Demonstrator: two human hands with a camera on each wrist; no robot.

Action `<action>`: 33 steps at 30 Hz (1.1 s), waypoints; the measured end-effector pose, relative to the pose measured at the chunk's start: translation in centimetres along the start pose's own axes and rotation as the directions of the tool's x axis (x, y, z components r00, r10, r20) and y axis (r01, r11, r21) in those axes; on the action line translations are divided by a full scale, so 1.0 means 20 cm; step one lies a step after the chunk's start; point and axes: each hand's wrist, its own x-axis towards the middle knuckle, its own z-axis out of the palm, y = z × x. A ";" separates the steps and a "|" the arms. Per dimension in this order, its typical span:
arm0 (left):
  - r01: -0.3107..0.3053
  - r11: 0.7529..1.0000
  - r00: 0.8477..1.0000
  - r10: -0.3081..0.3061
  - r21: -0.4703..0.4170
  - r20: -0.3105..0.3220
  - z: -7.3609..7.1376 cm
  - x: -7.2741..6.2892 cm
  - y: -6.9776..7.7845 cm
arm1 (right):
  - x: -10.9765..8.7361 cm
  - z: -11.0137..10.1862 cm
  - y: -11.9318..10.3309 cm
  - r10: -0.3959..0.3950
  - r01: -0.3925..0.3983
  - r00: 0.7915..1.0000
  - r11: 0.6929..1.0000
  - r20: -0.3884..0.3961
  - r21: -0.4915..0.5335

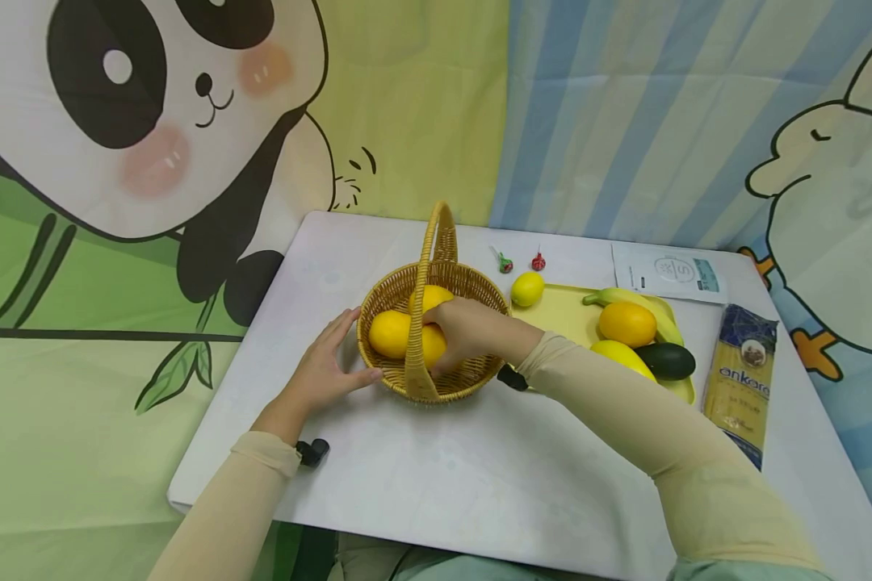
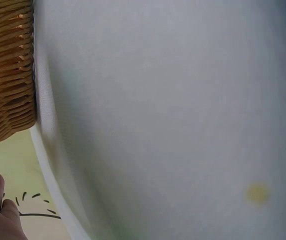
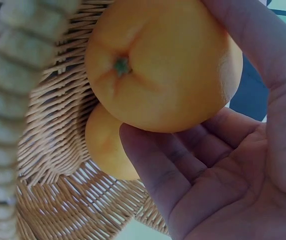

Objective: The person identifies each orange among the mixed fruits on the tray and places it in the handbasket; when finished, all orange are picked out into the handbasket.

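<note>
A wicker basket point(image 1: 472, 282) with a tall arched handle stands on the table. My right hand point(image 1: 472, 329) reaches into it and holds an orange point(image 3: 168, 65) between thumb and fingers, its green stem end showing in the right wrist view. Two more orange-yellow fruits lie in the basket: one orange point(image 1: 388, 334) at the left and another point(image 1: 436, 295) behind. At the basket's left side is my left hand point(image 1: 325, 367), fingers spread and extended along the wall, thumb near the front rim. Whether it touches the wicker I cannot tell.
Right of the basket is a yellow tray point(image 1: 563, 311) with a banana point(image 1: 668, 323), an orange point(image 1: 627, 324), a yellow fruit point(image 1: 621, 355) and a dark green vegetable point(image 1: 666, 361). A lemon point(image 1: 527, 289), two lollipops point(image 1: 538, 261), a white packet point(image 1: 664, 273) and a pasta pack point(image 1: 743, 379) lie around it.
</note>
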 end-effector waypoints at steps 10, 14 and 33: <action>-0.001 1.000 1.000 0.001 -0.008 -0.001 0.00 -0.01 0.00 | 0.01 0.06 0.02 -0.016 0.016 1.000 1.000 0.024 0.010; -0.001 1.000 1.000 0.001 -0.003 0.001 0.01 -0.01 0.00 | 0.01 0.07 0.02 -0.021 0.020 1.000 1.000 0.023 0.019; -0.004 1.000 1.000 0.004 -0.001 -0.006 0.01 0.00 -0.02 | -0.03 -0.03 -0.01 -0.022 0.023 1.000 0.999 -0.009 0.029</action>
